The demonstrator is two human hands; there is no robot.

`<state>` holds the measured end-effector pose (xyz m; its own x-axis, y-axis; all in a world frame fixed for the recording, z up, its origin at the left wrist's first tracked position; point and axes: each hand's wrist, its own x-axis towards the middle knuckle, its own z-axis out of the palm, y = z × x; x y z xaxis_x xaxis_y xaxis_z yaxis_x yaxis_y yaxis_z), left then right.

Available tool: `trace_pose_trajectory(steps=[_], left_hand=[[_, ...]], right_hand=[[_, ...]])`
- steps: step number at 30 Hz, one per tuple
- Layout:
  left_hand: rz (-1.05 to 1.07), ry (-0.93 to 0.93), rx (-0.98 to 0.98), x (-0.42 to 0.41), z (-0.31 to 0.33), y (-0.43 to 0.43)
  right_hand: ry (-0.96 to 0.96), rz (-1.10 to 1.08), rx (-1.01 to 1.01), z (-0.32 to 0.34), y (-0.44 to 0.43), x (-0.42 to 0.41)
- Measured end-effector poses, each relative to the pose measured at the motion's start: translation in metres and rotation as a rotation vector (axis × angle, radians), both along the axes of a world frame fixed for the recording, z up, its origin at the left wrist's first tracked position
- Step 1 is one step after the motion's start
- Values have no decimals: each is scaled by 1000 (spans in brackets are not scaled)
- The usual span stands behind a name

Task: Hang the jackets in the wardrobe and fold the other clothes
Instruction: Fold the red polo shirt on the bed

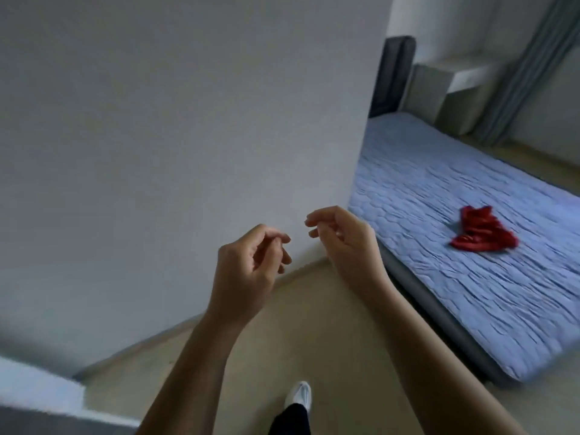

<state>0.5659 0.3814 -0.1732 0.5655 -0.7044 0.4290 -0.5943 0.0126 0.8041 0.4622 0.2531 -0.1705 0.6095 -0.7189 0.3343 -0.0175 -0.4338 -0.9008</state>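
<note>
A crumpled red garment [481, 231] lies on the blue quilted bed [439, 277] at the right. My left hand [251, 262] and my right hand [342, 240] are raised side by side in front of a plain white wall. Both hang with fingers loosely curled and hold nothing. The red garment is well to the right of my right hand, out of its reach. No wardrobe or jacket shows in this view.
A white wall [157, 120] fills the left and centre, its corner ending at the bed. A beige floor [314, 324] runs below, with my white-socked foot [299, 395] on it. A dark headboard [394, 73], a pale bedside unit [439, 89] and a grey curtain [533, 58] stand at the far right.
</note>
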Motion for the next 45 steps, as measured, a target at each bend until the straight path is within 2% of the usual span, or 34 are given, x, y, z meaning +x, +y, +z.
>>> trace_pose_trajectory(steps=[8, 14, 21, 26, 29, 34, 38, 42, 45], left_hand=[[-382, 84, 45, -10, -14, -256], [-580, 126, 88, -23, -13, -410], [-768, 123, 227, -67, -52, -542], [-837, 119, 379, -111, -106, -640], [-821, 128, 459, -148, -141, -716], [-704, 141, 603, -201, -234, -851], [-614, 113, 927, -205, -370, -908], [-570, -43, 1245, -204, -493, -940], [-648, -146, 1282, -222, -551, -978]], right_hand=[[12, -405, 14, -25, -206, -50], [0, -664, 95, -34, -327, -84], [-15, -835, 215, -74, -423, -139], [-53, -909, 316, -133, -508, -185], [6, -937, 395, -177, -583, -211], [216, -983, 547, -271, -712, -256], [519, -923, 673, -382, -774, -289], [832, -759, 752, -490, -809, -308], [871, -713, 795, -551, -832, -308]])
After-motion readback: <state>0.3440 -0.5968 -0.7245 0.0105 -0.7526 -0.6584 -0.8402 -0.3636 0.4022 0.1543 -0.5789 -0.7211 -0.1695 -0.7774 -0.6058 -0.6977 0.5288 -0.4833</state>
